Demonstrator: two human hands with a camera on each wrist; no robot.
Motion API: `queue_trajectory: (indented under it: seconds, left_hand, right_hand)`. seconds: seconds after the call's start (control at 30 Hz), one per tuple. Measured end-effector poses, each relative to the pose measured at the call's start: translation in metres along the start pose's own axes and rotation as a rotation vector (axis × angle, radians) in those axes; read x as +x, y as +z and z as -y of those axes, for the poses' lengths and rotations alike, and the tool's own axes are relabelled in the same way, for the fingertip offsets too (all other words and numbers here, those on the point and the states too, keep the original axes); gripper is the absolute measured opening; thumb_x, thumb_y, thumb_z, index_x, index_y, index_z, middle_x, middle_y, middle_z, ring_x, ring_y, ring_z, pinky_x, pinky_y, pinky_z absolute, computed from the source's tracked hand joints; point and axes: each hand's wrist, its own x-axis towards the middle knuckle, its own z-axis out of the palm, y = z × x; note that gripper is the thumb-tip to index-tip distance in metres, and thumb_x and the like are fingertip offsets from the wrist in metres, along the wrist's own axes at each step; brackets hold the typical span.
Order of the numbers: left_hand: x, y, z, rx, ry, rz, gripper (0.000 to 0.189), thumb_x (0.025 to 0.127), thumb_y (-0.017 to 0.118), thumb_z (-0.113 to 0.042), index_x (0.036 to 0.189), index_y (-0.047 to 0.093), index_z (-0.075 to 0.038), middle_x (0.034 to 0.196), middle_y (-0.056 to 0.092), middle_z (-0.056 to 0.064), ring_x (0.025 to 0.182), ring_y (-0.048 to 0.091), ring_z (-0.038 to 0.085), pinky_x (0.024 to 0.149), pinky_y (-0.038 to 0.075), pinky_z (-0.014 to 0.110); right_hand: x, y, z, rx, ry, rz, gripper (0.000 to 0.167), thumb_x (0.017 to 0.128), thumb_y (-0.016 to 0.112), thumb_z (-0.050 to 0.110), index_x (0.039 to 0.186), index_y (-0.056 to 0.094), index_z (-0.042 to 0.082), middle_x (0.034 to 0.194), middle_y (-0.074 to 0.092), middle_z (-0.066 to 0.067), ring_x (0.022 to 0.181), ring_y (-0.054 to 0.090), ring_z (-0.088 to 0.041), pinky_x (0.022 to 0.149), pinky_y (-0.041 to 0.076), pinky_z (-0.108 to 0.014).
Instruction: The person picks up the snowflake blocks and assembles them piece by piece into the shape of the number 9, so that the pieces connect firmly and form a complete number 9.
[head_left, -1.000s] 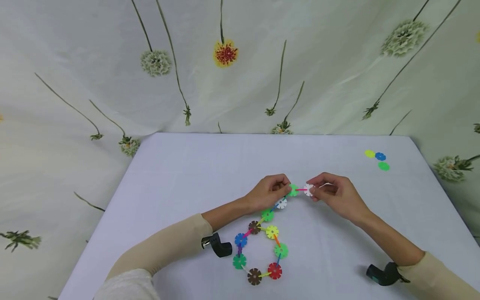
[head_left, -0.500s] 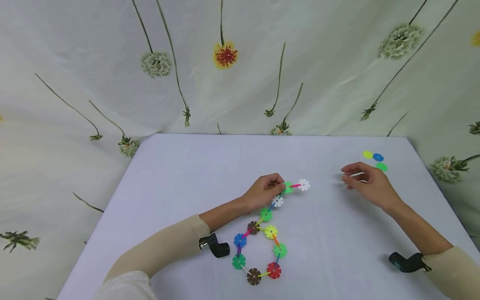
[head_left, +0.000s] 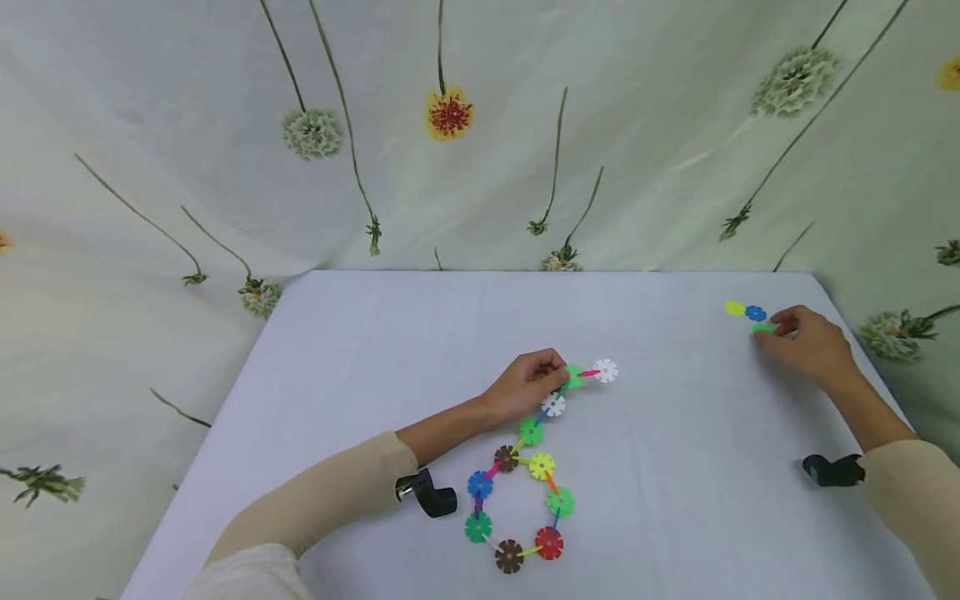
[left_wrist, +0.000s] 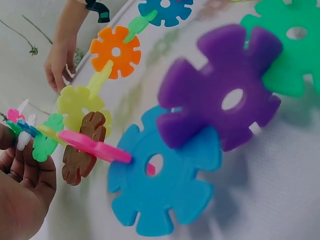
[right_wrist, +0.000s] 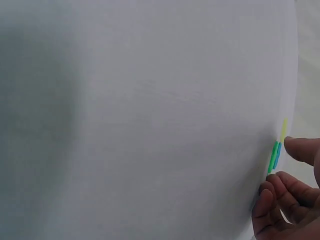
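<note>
My left hand [head_left: 525, 387] pinches a green notched snowflake disc [head_left: 574, 377] near the top end of a chain of interlocked discs. Past it a pink disc [head_left: 590, 373], seen edge-on, joins a white disc [head_left: 606, 371] at the tip. Lower down, the chain closes into a ring with brown, yellow, red [head_left: 549, 543] and blue [head_left: 480, 483] discs. The left wrist view has a purple disc [left_wrist: 210, 85] large in front. At the far right, my right hand [head_left: 813, 346] has thumb and fingers parted at a loose green disc [head_left: 762, 327], partly covering it.
Beside the loose green disc lie a blue disc [head_left: 755, 313] and a yellow disc [head_left: 735, 308] on the white table [head_left: 375, 333]. Behind the table hangs a flower-print cloth [head_left: 487, 192]. A black camera [head_left: 435, 496] sits on the left wrist, another [head_left: 832, 471] on the right.
My right hand let go of the white disc at the chain's tip and moved right and back to the loose discs. The left hand keeps its pinch, and the tip now tilts up slightly.
</note>
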Motion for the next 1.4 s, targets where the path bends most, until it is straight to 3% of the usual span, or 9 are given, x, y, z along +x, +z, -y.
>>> queue_trajectory:
  seconds: [0.2,0.33,0.43,0.5,0.73,0.87,1.1,1.23,1.4]
  left_hand:
    - [-0.002,0.001,-0.002,0.007,0.002,0.002,0.019,0.113,0.054,-0.019,0.116,0.065,-0.003,0.094,0.061,-0.002,0.082,0.052,0.008,0.079,0.045,0.02]
    - [-0.003,0.001,-0.002,0.002,-0.004,0.001,0.018,0.112,0.055,-0.019,0.115,0.065,-0.004,0.093,0.06,-0.002,0.082,0.052,0.009,0.078,0.045,0.02]
    - [-0.003,0.001,0.0,-0.003,-0.007,0.001,0.018,0.112,0.055,-0.019,0.115,0.065,-0.004,0.093,0.06,-0.002,0.081,0.052,0.009,0.078,0.044,0.02]
    - [-0.003,0.001,0.001,-0.003,-0.008,0.001,0.018,0.112,0.055,-0.019,0.115,0.065,-0.004,0.093,0.06,-0.002,0.081,0.052,0.008,0.078,0.044,0.019]
    - [-0.004,-0.001,0.002,-0.004,-0.008,0.008,0.018,0.112,0.055,-0.019,0.115,0.065,-0.004,0.091,0.059,-0.002,0.081,0.051,0.009,0.077,0.044,0.02]
    - [-0.005,-0.003,0.0,0.0,0.001,0.01,0.018,0.112,0.055,-0.019,0.115,0.065,-0.004,0.09,0.059,-0.001,0.08,0.051,0.01,0.076,0.043,0.02]
    - [-0.004,-0.002,-0.001,0.01,-0.01,0.007,0.018,0.112,0.055,-0.02,0.116,0.065,-0.005,0.092,0.06,-0.002,0.081,0.052,0.009,0.077,0.044,0.02]
    - [-0.004,0.0,-0.001,0.006,-0.016,0.004,0.019,0.112,0.055,-0.021,0.116,0.065,-0.005,0.095,0.061,-0.002,0.083,0.052,0.009,0.079,0.044,0.02]
    - [-0.003,0.001,-0.001,0.008,-0.011,0.006,0.018,0.112,0.055,-0.02,0.116,0.065,-0.005,0.091,0.059,-0.003,0.081,0.051,0.009,0.077,0.044,0.02]
  right_hand:
    - [0.009,0.004,-0.003,0.016,0.05,-0.03,0.05,0.104,0.066,0.032,0.127,0.055,-0.011,0.123,0.06,-0.035,0.107,0.059,-0.049,0.07,0.043,-0.037]
    - [0.011,0.008,0.002,0.041,0.026,-0.05,0.043,0.103,0.066,0.02,0.128,0.05,-0.011,0.125,0.057,-0.036,0.111,0.057,-0.052,0.074,0.048,-0.041]
    - [0.008,0.013,0.008,0.059,-0.035,-0.074,0.037,0.103,0.067,0.013,0.128,0.051,-0.009,0.126,0.059,-0.038,0.114,0.059,-0.054,0.08,0.054,-0.05]
    - [0.004,0.017,0.014,0.061,-0.093,-0.085,0.033,0.102,0.068,0.012,0.126,0.055,-0.007,0.125,0.063,-0.039,0.114,0.063,-0.054,0.08,0.055,-0.05]
    - [-0.02,0.027,0.04,0.113,-0.28,-0.077,0.024,0.102,0.074,0.017,0.12,0.065,0.004,0.117,0.075,-0.033,0.102,0.073,-0.046,0.069,0.046,-0.018]
    - [-0.036,0.035,0.058,0.153,-0.347,-0.08,0.02,0.101,0.076,0.015,0.117,0.067,0.008,0.114,0.079,-0.027,0.092,0.075,-0.03,0.069,0.047,-0.009]
    - [-0.061,0.054,0.082,0.249,-0.458,-0.054,0.02,0.099,0.078,0.01,0.117,0.071,0.012,0.104,0.081,-0.015,0.082,0.065,0.006,0.072,0.051,-0.009]
    - [-0.074,0.064,0.096,0.311,-0.516,-0.021,0.022,0.098,0.077,0.007,0.118,0.072,0.014,0.103,0.08,-0.008,0.086,0.068,0.005,0.079,0.053,-0.007]
    - [-0.085,0.072,0.11,0.364,-0.584,-0.001,0.022,0.098,0.078,0.006,0.117,0.073,0.016,0.101,0.08,-0.005,0.088,0.075,-0.008,0.083,0.054,-0.006]
